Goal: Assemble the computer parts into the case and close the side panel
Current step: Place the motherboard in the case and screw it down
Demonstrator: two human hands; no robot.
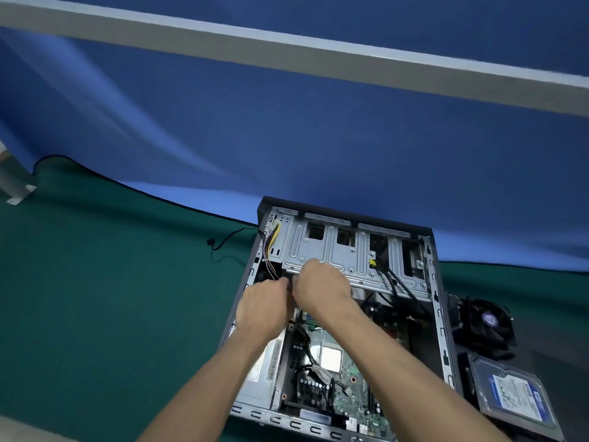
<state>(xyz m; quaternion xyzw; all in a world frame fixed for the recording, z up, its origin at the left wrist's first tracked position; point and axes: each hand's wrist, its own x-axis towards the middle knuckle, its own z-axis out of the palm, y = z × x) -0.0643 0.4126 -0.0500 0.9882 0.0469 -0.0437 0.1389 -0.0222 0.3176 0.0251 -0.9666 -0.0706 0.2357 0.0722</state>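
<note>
Two bare forearms rise from the bottom edge of the frame and meet over the open computer case (441, 314), which lies on its side in the lower middle of the frame on a green mat (95, 298). Left hand (264, 306) and right hand (322, 287) sit knuckle to knuckle just below the silver drive cage (338, 250), beside the bundle of yellow and black wires (272, 247) at the case's upper left corner. Both hands have their fingers curled downward and pressed close together, but the backs of the hands cover whatever lies under them, so I cannot tell whether they pinch a connector or a cable. Below the wrists the motherboard (347, 400) shows, with the bare silver processor (330, 359) between the forearms. A grey power supply (261, 374) is partly covered by the left forearm. At lower right, outside the case, a hard drive (513, 397) lies flat, and a black cooler fan (487, 323) sits just above it. A blue backdrop (287, 122) fills the upper frame.
</note>
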